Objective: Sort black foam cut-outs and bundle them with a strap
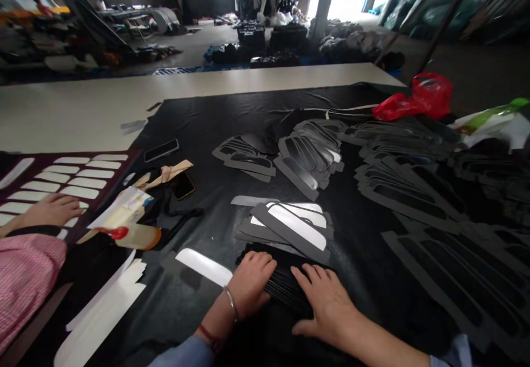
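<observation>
A stack of thin black strips lies on the black sheet in front of me. My left hand curls over its left end, fingers on top and thumb at the near side. At the right end, my right hand rests with fingers spread on the top and thumb stretched out below. Just beyond is a pile of dark grey pieces with shiny white panels. One similar white-panelled piece lies left of my left wrist. The undersides of my fingers are hidden.
Fanned grey pieces lie at centre and right. Left are a glue bottle, two phones and pale strips. Another person's hand rests by a maroon sheet of white pieces. A red bag sits far right.
</observation>
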Available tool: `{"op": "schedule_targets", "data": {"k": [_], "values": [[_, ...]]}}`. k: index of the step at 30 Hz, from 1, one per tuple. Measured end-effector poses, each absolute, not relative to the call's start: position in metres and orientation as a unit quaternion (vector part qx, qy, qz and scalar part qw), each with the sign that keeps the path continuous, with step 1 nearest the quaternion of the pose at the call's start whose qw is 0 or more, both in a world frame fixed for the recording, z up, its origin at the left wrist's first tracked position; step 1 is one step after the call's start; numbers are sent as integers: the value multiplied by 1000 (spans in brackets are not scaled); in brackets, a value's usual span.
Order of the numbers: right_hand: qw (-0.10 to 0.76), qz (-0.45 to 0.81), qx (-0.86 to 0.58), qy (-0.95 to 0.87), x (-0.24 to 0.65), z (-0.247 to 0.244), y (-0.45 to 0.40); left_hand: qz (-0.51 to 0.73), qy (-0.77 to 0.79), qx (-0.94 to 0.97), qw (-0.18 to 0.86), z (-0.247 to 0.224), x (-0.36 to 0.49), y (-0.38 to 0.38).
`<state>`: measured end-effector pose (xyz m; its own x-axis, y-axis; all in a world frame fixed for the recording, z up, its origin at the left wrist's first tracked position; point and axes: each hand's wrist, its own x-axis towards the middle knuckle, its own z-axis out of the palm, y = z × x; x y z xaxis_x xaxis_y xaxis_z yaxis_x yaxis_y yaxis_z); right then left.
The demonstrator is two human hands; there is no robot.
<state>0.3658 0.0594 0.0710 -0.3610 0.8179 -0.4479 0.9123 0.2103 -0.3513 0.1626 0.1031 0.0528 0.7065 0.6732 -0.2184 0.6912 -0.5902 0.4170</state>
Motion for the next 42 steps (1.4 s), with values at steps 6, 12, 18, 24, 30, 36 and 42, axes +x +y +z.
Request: {"op": "schedule_targets", "data": {"k": [6, 12, 18, 24, 30, 36, 42], "values": [[47, -255, 566, 783, 377, 76, 87, -58, 395, 892, 213, 62, 185, 136], [-28, -230, 549, 804, 399, 90, 172, -100, 394, 888, 214, 58, 193, 152], [101, -235, 557, 790, 393, 57, 228, -127, 463, 835, 271, 48, 184, 125], [130, -241, 556, 785, 386, 56, 221, -63, 501, 816, 281, 36, 176, 101], [109, -230, 524, 813, 379, 60, 197, 92, 496, 853, 136, 22, 172, 79], [40, -207, 507, 835, 379, 61, 176, 201, 488, 849, 3, 15, 174, 67], [80, -259, 513, 814, 378, 55, 189, 168, 494, 853, 21, 19, 176, 68]]}}
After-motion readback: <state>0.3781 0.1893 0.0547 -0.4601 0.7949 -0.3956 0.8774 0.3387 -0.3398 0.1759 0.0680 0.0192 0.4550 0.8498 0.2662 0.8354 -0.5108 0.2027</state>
